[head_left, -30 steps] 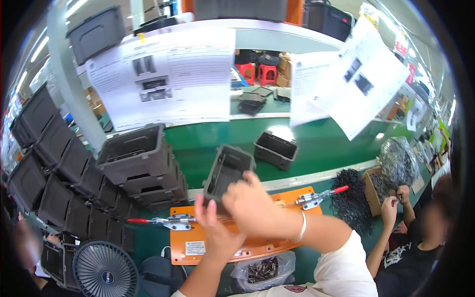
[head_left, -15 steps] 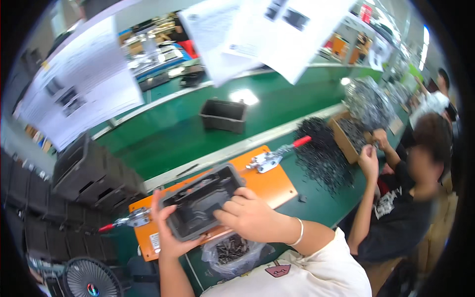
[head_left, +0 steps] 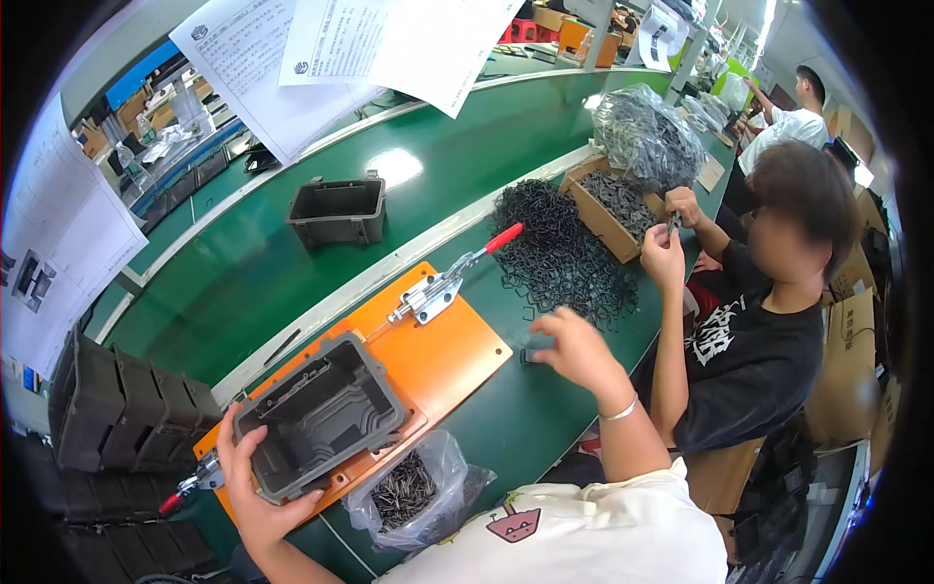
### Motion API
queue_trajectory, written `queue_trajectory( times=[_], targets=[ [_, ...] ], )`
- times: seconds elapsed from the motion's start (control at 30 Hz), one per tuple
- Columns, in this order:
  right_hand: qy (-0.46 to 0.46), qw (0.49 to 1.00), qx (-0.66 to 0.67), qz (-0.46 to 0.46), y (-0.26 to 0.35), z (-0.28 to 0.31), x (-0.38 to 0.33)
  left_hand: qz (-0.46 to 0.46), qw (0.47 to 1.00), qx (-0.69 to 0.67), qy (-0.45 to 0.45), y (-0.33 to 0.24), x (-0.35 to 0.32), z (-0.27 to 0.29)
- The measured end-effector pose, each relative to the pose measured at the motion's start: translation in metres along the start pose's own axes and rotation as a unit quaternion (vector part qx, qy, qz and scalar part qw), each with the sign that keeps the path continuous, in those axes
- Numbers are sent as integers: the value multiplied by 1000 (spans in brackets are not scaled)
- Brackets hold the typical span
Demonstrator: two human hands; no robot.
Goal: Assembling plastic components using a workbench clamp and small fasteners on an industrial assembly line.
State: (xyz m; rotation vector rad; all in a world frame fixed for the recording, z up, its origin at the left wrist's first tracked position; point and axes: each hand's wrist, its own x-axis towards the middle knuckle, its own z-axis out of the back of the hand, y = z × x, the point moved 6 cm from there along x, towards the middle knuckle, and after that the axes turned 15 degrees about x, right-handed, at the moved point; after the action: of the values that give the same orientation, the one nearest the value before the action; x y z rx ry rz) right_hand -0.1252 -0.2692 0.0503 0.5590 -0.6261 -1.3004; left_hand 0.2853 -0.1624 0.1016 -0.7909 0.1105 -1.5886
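Note:
A dark grey plastic box [head_left: 331, 428], its open side up, rests tilted on the orange fixture plate [head_left: 457, 341]. My left hand [head_left: 255, 487] grips its near left corner, fingers along the left wall and thumb at the near rim. My right hand [head_left: 584, 358] is over the green table, thumb and forefinger apart. Its fingertips are at a small black clip-like part [head_left: 526, 357] lying just off the plate's right corner. Part of that clip is hidden by the fingers.
Red-handled toggle clamps [head_left: 433, 295] stand at both plate ends. A bag of small dark pins [head_left: 404, 492] sits near me. Black wire loops [head_left: 559, 248] heap beside a carton [head_left: 608, 219]. Another box [head_left: 338, 211] stands across the table; a co-worker [head_left: 749, 341] sits at right.
My right hand has left the inside of the box and moved right to the small clip. The box is lower on the plate, still in my left hand. The head view has shifted right.

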Motion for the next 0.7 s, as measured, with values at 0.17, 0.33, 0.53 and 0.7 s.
queue_trajectory(
  times=[0.17, 0.33, 0.53, 0.7],
  targets=[
    [68, 994, 70, -47, -38, -35, -1, 20, 998, 19, 52, -4, 9, 7],
    [104, 937, 318, -95, -27, -17, 2, -9, 987, 159, 33, -16, 4, 17],
    [171, 798, 577, -33, 40, -3, 17, 15, 972, 230, 43, -18, 3, 19],
    [182, 771, 610, 27, 104, -9, 33, 11, 966, 252, 54, -26, 6, 24]
  ],
)
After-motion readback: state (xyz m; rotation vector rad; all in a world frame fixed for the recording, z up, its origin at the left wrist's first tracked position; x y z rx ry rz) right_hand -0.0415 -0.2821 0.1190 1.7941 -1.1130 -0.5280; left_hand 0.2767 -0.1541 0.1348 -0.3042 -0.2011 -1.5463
